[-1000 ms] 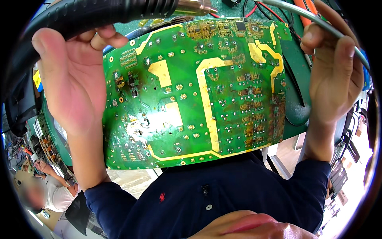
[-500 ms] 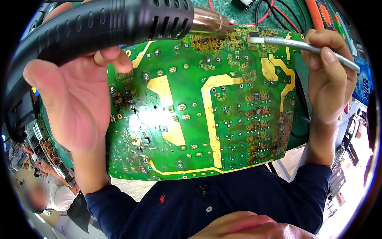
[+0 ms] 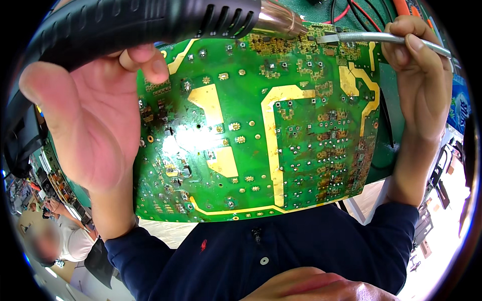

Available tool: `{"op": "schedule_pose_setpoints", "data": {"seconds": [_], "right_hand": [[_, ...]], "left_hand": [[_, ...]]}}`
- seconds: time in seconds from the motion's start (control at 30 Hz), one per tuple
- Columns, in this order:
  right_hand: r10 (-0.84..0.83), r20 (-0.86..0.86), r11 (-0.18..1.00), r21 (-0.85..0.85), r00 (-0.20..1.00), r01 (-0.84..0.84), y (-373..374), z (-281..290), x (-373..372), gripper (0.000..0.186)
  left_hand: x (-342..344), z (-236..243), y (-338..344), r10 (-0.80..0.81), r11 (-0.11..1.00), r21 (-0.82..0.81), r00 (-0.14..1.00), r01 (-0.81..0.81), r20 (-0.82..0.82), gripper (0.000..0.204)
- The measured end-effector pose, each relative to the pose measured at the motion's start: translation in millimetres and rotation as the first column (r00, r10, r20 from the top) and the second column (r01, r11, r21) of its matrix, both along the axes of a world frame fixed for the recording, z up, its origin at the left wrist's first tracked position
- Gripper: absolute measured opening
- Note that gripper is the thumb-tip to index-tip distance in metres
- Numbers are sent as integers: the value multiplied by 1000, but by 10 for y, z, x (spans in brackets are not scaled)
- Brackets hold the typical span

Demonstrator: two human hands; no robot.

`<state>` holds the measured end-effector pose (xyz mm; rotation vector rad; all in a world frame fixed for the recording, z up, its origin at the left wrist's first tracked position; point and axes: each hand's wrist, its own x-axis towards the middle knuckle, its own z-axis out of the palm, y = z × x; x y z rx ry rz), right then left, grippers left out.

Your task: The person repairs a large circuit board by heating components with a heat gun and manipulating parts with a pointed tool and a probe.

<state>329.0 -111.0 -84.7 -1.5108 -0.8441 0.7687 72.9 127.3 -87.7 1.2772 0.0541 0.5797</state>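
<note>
- From my end I see the green circuit board [image 3: 246, 153] lying across the middle of the view, between the two forearms, above the green table [image 3: 296, 7], with its near edge just in front of the dark blue shirt [image 3: 236, 261].
- My left hand [image 3: 100, 120] holds the black heat gun [image 3: 145, 25]; its fingers curl behind and under the handle, while the thumb sticks out apart from them. The handle hides part of that grip from me.
- The heat gun's metal nozzle [image 3: 281, 20] points right, its end over the far edge of the board.
- My right hand [image 3: 420, 75] pinches a thin silver tool [image 3: 369, 37] between thumb and fingers, near the board's far right corner.
- The tool's flat tip is just beside the nozzle's end, over small dark parts on the board; I cannot tell whether it touches them.
- On the board I see broad gold strips, brown stains around rows of small parts, and a bright glare on the left.
- Red and black wires [image 3: 369, 16] lie on the table beyond the board.
- A blue packet [image 3: 459, 103] sits beyond my right hand.
- At the lower left, another person [image 3: 75, 241] in a white top is well apart from the board.
</note>
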Motion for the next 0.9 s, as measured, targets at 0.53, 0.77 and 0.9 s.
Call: {"op": "schedule_pose_setpoints", "data": {"seconds": [0.53, 0.77, 0.9], "right_hand": [[58, 27, 998, -18, 998, -57, -29, -22, 69, 26], [61, -8, 998, -23, 998, -61, -54, -48, 96, 27], [81, 33, 996, -39, 996, -80, -97, -55, 153, 28]], "left_hand": [[-15, -20, 39, -34, 999, 0, 999, 34, -5, 60], [-15, -38, 50, -41, 999, 12, 999, 41, 1, 61], [-13, -25, 48, -34, 999, -3, 999, 34, -9, 61]]}}
